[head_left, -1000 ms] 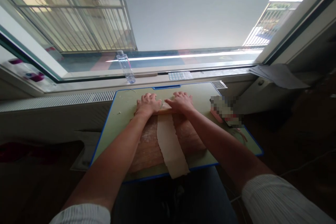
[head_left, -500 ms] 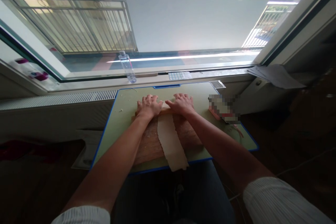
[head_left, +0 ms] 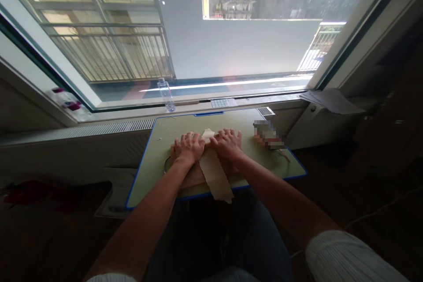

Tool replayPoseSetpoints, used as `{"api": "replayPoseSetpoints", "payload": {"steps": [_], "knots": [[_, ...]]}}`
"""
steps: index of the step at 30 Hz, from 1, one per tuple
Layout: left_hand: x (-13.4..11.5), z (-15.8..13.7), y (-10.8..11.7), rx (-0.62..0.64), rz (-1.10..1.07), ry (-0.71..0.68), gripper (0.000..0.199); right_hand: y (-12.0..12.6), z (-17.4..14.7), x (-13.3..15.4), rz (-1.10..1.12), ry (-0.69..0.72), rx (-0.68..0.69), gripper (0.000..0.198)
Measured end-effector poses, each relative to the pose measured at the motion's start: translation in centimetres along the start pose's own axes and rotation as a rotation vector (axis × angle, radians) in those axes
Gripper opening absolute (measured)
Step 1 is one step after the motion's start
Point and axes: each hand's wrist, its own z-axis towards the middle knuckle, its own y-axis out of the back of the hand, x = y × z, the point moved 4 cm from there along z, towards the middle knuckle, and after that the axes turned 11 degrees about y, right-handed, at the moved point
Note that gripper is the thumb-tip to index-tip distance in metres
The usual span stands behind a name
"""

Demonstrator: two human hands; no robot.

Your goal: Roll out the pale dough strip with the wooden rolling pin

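A long, ragged-edged strip of pale dough [head_left: 215, 174] lies over a wooden board [head_left: 192, 177], its near end hanging past the green table's front edge. Across the dough, near the board's far side, lies what looks like a wooden rolling pin [head_left: 208, 144], mostly covered by my hands. My left hand [head_left: 189, 144] is over its left part, fingers bent forward across it. On the right part, my right hand [head_left: 228, 142] sits the same way. Both thumbs point inward, with the dough between them. The dough's far end shows just beyond the pin.
The green table [head_left: 264, 165] has a blue rim. A blurred-out packet [head_left: 269, 134] lies at its right. A clear bottle [head_left: 166, 95] and a card [head_left: 224, 103] are on the windowsill, with papers [head_left: 332, 100] at right. A metal loop [head_left: 166, 165] shows by the board's left edge.
Both hands have drawn slightly back toward me with the pin, so more of the dough's far end shows. The view has tilted up, revealing a dark band above the window.
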Motion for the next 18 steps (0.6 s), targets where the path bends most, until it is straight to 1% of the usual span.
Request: {"api": "replayPoseSetpoints", "payload": {"steps": [4, 8, 12, 14, 16, 18], "knots": [[0.2, -1.3, 0.5, 0.004, -0.007, -0.025, 0.05, 0.1, -1.2, 0.2, -0.005, 0.015, -0.022, 0.057], [0.3, -1.6, 0.6, 0.017, -0.002, -0.032, 0.051, 0.0, -1.5, 0.2, -0.008, 0.024, -0.024, 0.057], [0.3, -1.0, 0.3, 0.001, 0.008, -0.028, 0.05, 0.0, -1.0, 0.1, -0.014, 0.029, -0.031, 0.056], [0.3, -0.4, 0.2, 0.003, 0.011, -0.017, 0.049, -0.1, -0.4, 0.0, -0.013, 0.037, -0.014, 0.056], [0.1, 0.4, 0.1, 0.017, 0.009, -0.004, 0.049, -0.2, 0.3, -0.2, -0.002, 0.035, 0.011, 0.054], [-0.1, 1.2, 0.0, 0.046, 0.006, 0.008, 0.05, -0.4, 1.2, -0.5, 0.018, 0.003, 0.027, 0.054]]}}
